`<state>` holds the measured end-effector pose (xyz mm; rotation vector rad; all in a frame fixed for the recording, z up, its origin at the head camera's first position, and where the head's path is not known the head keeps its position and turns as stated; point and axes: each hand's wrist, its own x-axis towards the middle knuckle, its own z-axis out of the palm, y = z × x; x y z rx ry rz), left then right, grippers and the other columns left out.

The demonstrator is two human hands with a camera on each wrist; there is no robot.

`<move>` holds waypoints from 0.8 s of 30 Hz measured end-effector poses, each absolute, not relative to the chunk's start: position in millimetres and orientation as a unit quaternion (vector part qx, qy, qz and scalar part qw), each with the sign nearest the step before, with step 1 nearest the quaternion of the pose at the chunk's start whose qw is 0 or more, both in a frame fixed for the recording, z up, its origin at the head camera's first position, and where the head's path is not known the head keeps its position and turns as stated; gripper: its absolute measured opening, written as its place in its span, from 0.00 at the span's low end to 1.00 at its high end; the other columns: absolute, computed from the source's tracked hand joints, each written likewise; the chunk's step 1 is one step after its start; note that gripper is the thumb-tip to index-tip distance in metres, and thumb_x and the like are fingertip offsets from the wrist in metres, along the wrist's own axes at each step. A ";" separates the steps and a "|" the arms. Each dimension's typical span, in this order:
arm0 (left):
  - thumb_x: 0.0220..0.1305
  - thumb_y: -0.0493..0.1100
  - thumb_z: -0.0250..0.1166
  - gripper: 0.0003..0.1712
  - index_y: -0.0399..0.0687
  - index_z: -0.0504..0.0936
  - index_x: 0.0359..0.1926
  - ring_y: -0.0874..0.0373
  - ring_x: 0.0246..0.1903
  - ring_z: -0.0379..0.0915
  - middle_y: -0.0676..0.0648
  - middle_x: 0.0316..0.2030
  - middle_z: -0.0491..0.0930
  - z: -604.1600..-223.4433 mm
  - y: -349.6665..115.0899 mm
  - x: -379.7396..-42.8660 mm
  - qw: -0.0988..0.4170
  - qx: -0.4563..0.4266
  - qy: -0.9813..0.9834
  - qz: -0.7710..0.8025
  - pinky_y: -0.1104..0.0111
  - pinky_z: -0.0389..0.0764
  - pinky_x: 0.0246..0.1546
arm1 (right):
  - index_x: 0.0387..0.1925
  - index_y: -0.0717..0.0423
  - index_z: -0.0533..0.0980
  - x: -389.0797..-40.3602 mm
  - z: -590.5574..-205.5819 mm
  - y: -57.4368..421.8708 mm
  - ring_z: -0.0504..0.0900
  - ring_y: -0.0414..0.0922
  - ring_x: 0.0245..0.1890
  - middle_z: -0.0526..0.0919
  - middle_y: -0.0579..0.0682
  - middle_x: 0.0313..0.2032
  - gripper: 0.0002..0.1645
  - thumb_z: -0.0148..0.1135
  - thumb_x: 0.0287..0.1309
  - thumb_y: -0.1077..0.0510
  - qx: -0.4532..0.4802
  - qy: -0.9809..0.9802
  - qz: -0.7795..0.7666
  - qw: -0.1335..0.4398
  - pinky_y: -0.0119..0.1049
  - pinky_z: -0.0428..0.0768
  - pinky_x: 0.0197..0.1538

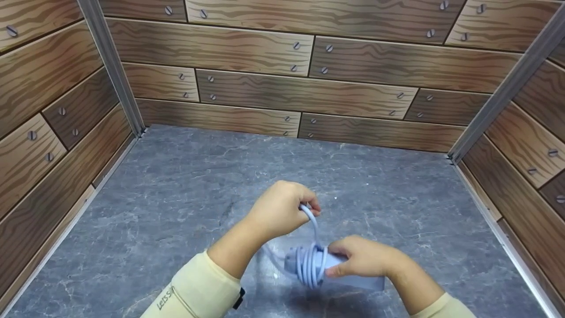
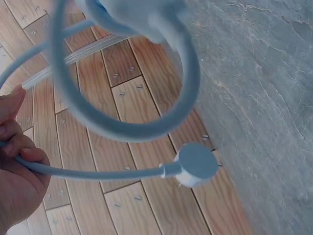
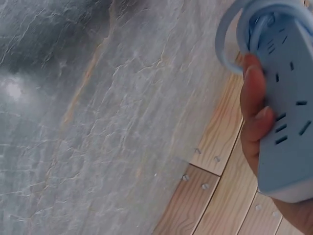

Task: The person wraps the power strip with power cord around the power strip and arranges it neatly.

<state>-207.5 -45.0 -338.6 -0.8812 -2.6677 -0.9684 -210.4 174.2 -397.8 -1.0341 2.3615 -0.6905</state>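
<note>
A pale blue power strip (image 1: 364, 282) is held by my right hand (image 1: 370, 258) just above the grey surface. Its slotted socket face (image 3: 288, 142) shows in the right wrist view, with the fingers gripping along one side. Several turns of the strip's own cord (image 1: 310, 267) wrap around its left end. Above and left of these coils, my left hand (image 1: 284, 210) grips the cord between curled fingers and thumb. In the left wrist view, a round-headed plug (image 2: 196, 164) hangs at the end of the cord leaving that hand, apart from the strip.
A grey marble-patterned surface (image 1: 198, 176) lies under both hands. Wood-plank-patterned walls (image 1: 247, 88) enclose it at the back and both sides, joined by metal corner posts (image 1: 112, 66).
</note>
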 end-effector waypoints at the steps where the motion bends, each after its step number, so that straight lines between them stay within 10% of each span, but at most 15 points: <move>1: 0.49 0.32 0.62 0.10 0.53 0.84 0.26 0.68 0.28 0.75 0.58 0.26 0.82 -338.5 -44.9 -206.7 0.088 -0.294 -0.897 -0.318 0.76 0.72 0.28 | 0.25 0.47 0.73 -211.3 -398.6 175.2 0.67 0.31 0.20 0.70 0.35 0.19 0.14 0.62 0.50 0.43 -0.364 0.869 -0.250 0.224 0.27 0.68 0.24; 24: 0.62 0.45 0.59 0.08 0.50 0.76 0.26 0.68 0.19 0.58 0.58 0.18 0.66 -374.0 -45.8 -197.9 0.079 -0.331 -0.858 -0.386 0.77 0.61 0.18 | 0.38 0.61 0.75 -229.0 -389.0 193.3 0.74 0.45 0.27 0.79 0.51 0.29 0.23 0.64 0.51 0.46 -0.089 0.957 -0.272 -0.047 0.42 0.72 0.31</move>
